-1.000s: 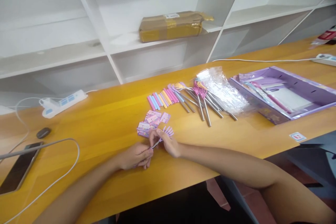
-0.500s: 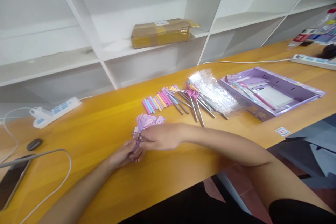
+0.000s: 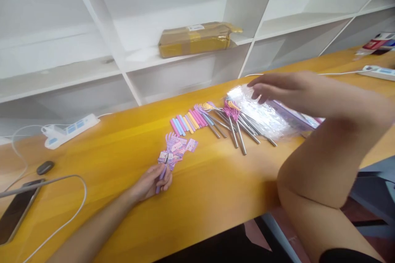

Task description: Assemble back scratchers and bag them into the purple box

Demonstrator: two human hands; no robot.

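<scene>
head view: left hand [image 3: 152,181] pinches a purple scratcher [image 3: 166,159] near the table's [image 3: 212,189] front edge, long axis claw-first toward the back; right hand [image 3: 286,90], fingers loosely extended, hangs over clear bags [image 3: 270,119] beside a half-hidden box [image 3: 303,121].

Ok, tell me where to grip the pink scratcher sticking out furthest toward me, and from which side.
Take the pink scratcher by the near end of its metal rod, probably coming from the table's front edge: the rod juts free that way, while its clawed head lies crowded among other scratchers.
</scene>
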